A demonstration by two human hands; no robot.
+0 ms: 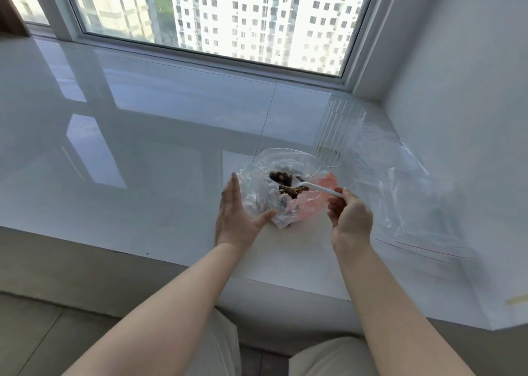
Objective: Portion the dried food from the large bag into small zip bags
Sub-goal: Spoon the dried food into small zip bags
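Hands at work on a glossy white sill (160, 153) under the window (217, 15). Front and centre sits the large bag (281, 204), clear plastic with a pinkish layer showing on its right side, mouth gaping upward and crumpled around the rim. Inside it, a dark brown heap of dried food (283, 181), chunky pieces piled toward the middle.

Left hand (238, 215) is against the bag's left side, fingers straight and pointing away from the person, thumb spread out and lying along the bag's lower edge. It braces the plastic rather than clutching it.

Right hand (350, 218) is curled round the handle of a white spoon (314, 187), fingers and thumb pinching the near end. The spoon reaches leftward over the bag's rim, and its bowl is down among the dried food, with brown bits sitting in it.

Just beyond the large bag, to the right, stands a clear ribbed cup (338, 133), upright, with a thin brownish layer at its bottom. Right of the cup and the right hand lie small zip bags (400, 181), clear and loosely rumpled on the sill, their contents, if any, too faint to tell. Another flat one (425, 258) with a thin red zip line lies nearer the sill's front edge, close to the right forearm.

Below the sill, light trousers (328, 358) over both knees, and through the glass, tall white apartment blocks (257, 13).
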